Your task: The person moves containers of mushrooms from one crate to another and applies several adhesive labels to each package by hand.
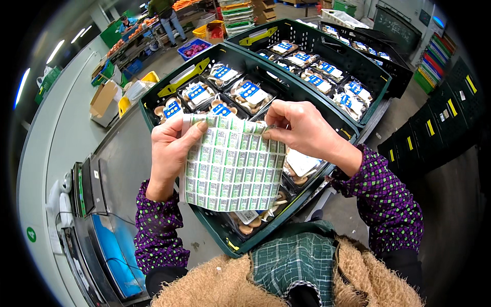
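A white sheet of small green-and-grey printed stickers [232,169] hangs between my hands over a dark green crate [209,222]. My left hand [173,146] grips its upper left edge, thumb on the front. At the upper right corner, the thumb and fingers of my right hand [302,125] are pinched together on the sheet's edge; whether a single sticker is between them cannot be made out. Inside the crate lie black trays of mushrooms under clear film, such as this mushroom pack [250,94] with its blue-and-white label. The sheet hides the middle packs.
Behind stands a second green crate [381,84] of mushroom packs, with a black crate [404,77] beyond. Stacked dark crates [434,128] rise at right. Left are a metal table [123,169] and a dark screen [94,184]. Far back, a person [166,18] stands near a blue basket [194,48].
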Demonstrator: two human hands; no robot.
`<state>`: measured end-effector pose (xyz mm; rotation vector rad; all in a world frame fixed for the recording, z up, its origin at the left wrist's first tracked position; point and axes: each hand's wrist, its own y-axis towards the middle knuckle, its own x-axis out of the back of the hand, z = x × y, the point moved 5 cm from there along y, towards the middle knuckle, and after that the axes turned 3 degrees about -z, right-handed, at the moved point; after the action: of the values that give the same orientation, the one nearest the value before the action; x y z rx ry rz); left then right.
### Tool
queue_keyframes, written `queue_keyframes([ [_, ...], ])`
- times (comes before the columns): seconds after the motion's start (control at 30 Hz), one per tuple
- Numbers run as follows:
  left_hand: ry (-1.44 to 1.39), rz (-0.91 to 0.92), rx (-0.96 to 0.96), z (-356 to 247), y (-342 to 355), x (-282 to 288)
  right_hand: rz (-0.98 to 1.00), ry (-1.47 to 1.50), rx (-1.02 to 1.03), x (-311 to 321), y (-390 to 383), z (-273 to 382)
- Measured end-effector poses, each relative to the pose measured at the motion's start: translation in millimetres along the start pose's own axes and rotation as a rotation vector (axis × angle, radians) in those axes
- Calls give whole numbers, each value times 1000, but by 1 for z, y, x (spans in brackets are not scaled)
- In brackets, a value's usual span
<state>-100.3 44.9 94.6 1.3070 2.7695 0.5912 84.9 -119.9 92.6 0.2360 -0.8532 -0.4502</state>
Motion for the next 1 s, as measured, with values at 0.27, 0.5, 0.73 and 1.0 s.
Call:
queue_keyframes([
  [0.27,-82,41,238,31,48,-1,-273,-568,314,-11,7,1],
  [0.5,95,70,297,58,118,13,-342,-19,122,-2,14,-28],
  [0.73,72,-384,39,93,189,72,-386,512,-986,-28,-3,-153],
  [1.0,382,-427,-7,133,167,91,-597,570,-1112,-56,-6,-155],
])
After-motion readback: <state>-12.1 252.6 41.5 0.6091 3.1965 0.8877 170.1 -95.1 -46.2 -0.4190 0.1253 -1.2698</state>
